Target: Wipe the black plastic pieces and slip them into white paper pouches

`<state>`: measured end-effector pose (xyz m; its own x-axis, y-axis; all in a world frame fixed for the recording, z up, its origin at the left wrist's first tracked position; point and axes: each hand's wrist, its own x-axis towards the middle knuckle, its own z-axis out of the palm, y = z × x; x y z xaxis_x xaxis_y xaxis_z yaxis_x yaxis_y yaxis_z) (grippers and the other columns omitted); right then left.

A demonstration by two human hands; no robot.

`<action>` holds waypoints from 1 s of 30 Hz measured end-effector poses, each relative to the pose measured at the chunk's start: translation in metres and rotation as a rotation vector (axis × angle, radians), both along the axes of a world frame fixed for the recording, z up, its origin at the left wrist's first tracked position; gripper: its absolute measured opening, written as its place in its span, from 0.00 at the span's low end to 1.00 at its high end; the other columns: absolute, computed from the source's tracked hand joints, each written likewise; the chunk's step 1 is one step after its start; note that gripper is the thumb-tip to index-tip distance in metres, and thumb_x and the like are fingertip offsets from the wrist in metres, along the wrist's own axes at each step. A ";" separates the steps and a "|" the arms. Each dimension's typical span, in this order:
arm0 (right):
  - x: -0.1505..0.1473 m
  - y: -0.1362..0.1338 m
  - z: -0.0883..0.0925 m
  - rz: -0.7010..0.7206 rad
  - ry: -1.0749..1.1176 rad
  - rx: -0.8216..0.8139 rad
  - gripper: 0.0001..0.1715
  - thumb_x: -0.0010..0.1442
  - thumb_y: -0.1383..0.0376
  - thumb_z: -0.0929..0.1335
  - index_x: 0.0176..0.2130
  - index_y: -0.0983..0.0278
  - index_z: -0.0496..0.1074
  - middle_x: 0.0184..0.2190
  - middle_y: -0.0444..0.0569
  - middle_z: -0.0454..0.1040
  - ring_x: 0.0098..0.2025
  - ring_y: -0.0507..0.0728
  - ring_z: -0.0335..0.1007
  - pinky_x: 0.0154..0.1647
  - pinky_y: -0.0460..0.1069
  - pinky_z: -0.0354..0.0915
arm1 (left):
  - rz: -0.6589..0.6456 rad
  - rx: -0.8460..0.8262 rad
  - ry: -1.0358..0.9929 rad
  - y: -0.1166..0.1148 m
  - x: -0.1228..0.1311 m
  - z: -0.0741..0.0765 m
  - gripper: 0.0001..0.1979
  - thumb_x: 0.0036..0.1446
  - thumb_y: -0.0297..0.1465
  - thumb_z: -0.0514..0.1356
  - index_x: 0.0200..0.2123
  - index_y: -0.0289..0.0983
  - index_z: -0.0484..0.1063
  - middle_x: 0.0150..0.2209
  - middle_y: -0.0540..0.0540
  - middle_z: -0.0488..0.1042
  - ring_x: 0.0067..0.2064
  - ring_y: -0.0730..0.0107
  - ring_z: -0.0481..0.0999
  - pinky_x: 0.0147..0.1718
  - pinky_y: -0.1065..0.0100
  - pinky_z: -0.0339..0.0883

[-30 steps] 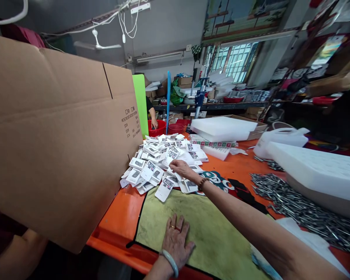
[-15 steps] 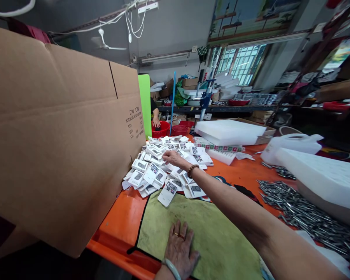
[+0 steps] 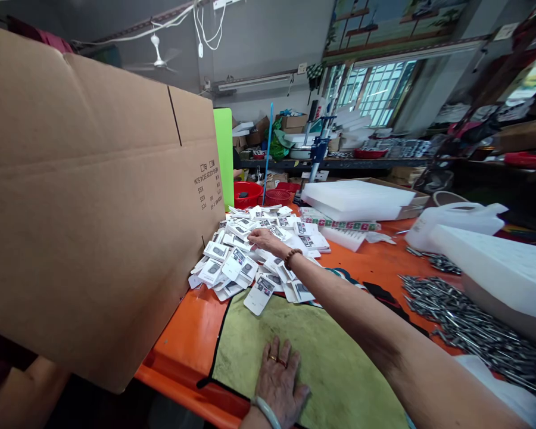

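My left hand (image 3: 279,378) lies flat, fingers a little apart, on a yellow-green cloth mat (image 3: 339,357) with a black edge. It wears rings and a pale bangle. Stretched out over a heap of small white printed boxes (image 3: 248,268), my right hand (image 3: 267,239) has its fingers drawn together among them. Whatever is between those fingertips is hidden by the hand. Many boxes look flat or partly folded, with dark pictures printed on them. One white card-like box (image 3: 259,295) overlaps the mat's far edge.
A large cardboard carton (image 3: 102,196) walls off the left side. Dark metal rods (image 3: 460,322) are piled on the orange table (image 3: 192,333) at right, near white foam blocks (image 3: 357,199) and a white jug (image 3: 455,223). Another person's arm (image 3: 36,387) shows at lower left. Red basin (image 3: 248,193) stands behind.
The other person's hand at the red basin is gone from sight, and an arm has appeared at lower left. The view has shifted slightly; my two hands stay in nearly the same places.
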<state>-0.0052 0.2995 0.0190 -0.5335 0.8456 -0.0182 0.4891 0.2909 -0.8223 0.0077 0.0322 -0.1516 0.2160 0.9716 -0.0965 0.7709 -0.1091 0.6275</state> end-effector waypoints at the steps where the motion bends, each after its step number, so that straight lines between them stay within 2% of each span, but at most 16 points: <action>1: 0.000 0.000 0.000 -0.002 0.002 -0.005 0.08 0.59 0.68 0.64 0.33 0.68 0.72 0.32 0.50 0.78 0.27 0.49 0.74 0.29 0.41 0.62 | -0.002 -0.002 0.001 0.000 0.000 0.001 0.34 0.61 0.51 0.48 0.66 0.41 0.54 0.70 0.43 0.46 0.70 0.47 0.41 0.66 0.40 0.38; 10: -0.003 0.004 -0.008 -0.028 0.000 -0.031 0.05 0.58 0.69 0.66 0.32 0.69 0.72 0.33 0.51 0.79 0.27 0.50 0.74 0.25 0.41 0.61 | -0.005 -0.023 -0.001 0.001 -0.001 -0.001 0.34 0.61 0.52 0.48 0.66 0.42 0.53 0.70 0.44 0.45 0.70 0.49 0.40 0.67 0.42 0.37; 18: -0.002 0.011 -0.002 -0.049 0.010 -0.022 0.07 0.59 0.68 0.65 0.33 0.69 0.72 0.32 0.52 0.78 0.28 0.50 0.74 0.27 0.41 0.62 | -0.008 -0.030 0.022 0.001 -0.001 0.001 0.34 0.61 0.51 0.48 0.66 0.42 0.53 0.70 0.43 0.45 0.70 0.48 0.41 0.66 0.41 0.39; 30: 0.000 0.005 -0.007 -0.083 0.027 -0.049 0.05 0.57 0.70 0.66 0.30 0.69 0.72 0.31 0.50 0.77 0.28 0.50 0.73 0.26 0.41 0.62 | -0.005 0.012 0.027 0.000 0.000 -0.005 0.34 0.61 0.52 0.48 0.66 0.42 0.53 0.70 0.45 0.46 0.70 0.48 0.41 0.66 0.41 0.39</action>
